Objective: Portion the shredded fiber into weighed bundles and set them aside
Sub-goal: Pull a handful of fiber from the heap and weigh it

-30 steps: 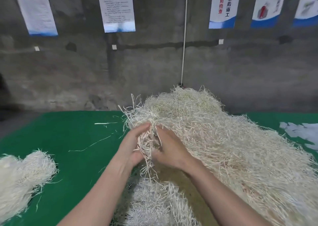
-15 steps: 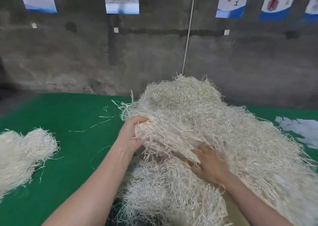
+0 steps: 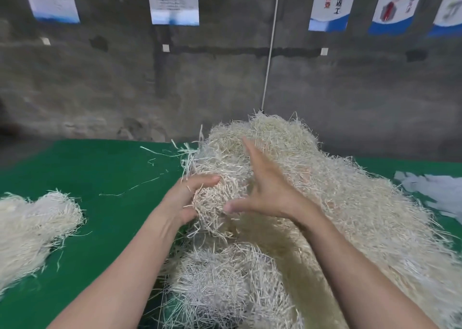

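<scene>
Well left of the left hand [image 3: 185, 201], a fluffy bundle [image 3: 32, 228] is parked on the green mat [image 3: 105, 173], probably a portion set aside. A clump of shredded fiber [image 3: 212, 203] is gripped in its curled fingers [image 3: 205, 179], likely to be teased free. Just right of it, the right hand [image 3: 265, 191] is spread open, nothing grasped, held right at the big heap [image 3: 350, 216], seemingly so it's kept down.

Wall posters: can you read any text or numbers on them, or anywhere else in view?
"后返工", black, on the third poster; its red column is blurred.
Blurred, nothing readable: the first poster.
Print too small: the second poster.
Blurred: the fourth poster and the fifth poster.
Nothing else carries text.
</scene>
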`<state>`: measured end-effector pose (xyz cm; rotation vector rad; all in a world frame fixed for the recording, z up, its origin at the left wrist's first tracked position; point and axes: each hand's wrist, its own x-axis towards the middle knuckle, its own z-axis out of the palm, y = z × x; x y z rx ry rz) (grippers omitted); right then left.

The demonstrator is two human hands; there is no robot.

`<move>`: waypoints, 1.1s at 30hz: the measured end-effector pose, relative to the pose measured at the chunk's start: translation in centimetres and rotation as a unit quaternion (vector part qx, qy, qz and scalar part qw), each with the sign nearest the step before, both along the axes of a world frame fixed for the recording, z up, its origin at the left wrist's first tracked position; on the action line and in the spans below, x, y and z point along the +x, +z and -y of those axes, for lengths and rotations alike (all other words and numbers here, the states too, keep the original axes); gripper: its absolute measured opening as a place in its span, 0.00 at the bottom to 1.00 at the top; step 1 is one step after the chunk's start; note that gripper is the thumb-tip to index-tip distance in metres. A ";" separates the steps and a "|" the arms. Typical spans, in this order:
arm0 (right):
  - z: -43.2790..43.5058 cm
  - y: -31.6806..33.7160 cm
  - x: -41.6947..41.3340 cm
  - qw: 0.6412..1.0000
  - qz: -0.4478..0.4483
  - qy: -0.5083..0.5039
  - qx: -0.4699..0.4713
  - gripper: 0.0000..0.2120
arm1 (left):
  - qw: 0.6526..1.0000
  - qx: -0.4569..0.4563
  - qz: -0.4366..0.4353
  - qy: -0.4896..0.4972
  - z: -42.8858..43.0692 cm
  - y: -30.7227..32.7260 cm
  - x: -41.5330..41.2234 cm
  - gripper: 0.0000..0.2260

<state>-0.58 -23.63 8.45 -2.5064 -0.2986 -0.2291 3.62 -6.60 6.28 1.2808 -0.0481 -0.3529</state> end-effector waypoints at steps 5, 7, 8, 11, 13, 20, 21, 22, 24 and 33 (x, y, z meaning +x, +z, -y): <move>-1.1 -6.6 4.4 0.991 -0.080 -0.087 -0.065 0.41 | 1.000 -0.003 0.011 -0.004 -1.5 0.8 0.8 0.19; 1.4 -7.4 4.8 0.984 -0.044 -0.144 -0.094 0.31 | 1.000 -0.008 0.013 -0.003 -2.4 0.5 0.9 0.28; 2.7 -7.6 4.7 0.979 -0.036 -0.167 -0.114 0.29 | 1.000 -0.023 0.005 0.002 -2.7 0.2 1.0 0.35; 5.7 -8.5 3.7 0.969 -0.015 -0.219 -0.114 0.29 | 0.999 -0.037 0.018 0.021 -3.4 -0.8 1.8 0.43; 6.9 -9.0 2.9 0.963 0.009 -0.250 -0.096 0.24 | 0.998 -0.052 0.005 0.018 -3.2 -0.7 2.2 0.33; 12.4 -10.9 1.0 0.935 0.042 -0.270 -0.225 0.20 | 1.000 0.014 -0.014 -0.003 -1.3 -1.9 2.4 0.21; 12.8 -11.0 0.7 0.930 0.026 -0.274 -0.245 0.19 | 1.000 0.007 -0.017 -0.008 -1.3 -2.2 2.5 0.30; 13.0 -10.9 0.4 0.928 0.008 -0.276 -0.249 0.21 | 1.000 0.001 -0.018 -0.010 -1.2 -2.4 2.6 0.41; 12.7 -10.2 -0.4 0.930 -0.030 -0.277 -0.240 0.24 | 1.000 -0.008 -0.014 -0.005 -1.2 -2.9 3.1 0.54; 4.8 -1.0 -1.7 0.991 0.066 -0.048 -0.104 0.26 | 0.998 -0.064 -0.006 0.023 -1.1 -1.3 3.0 0.43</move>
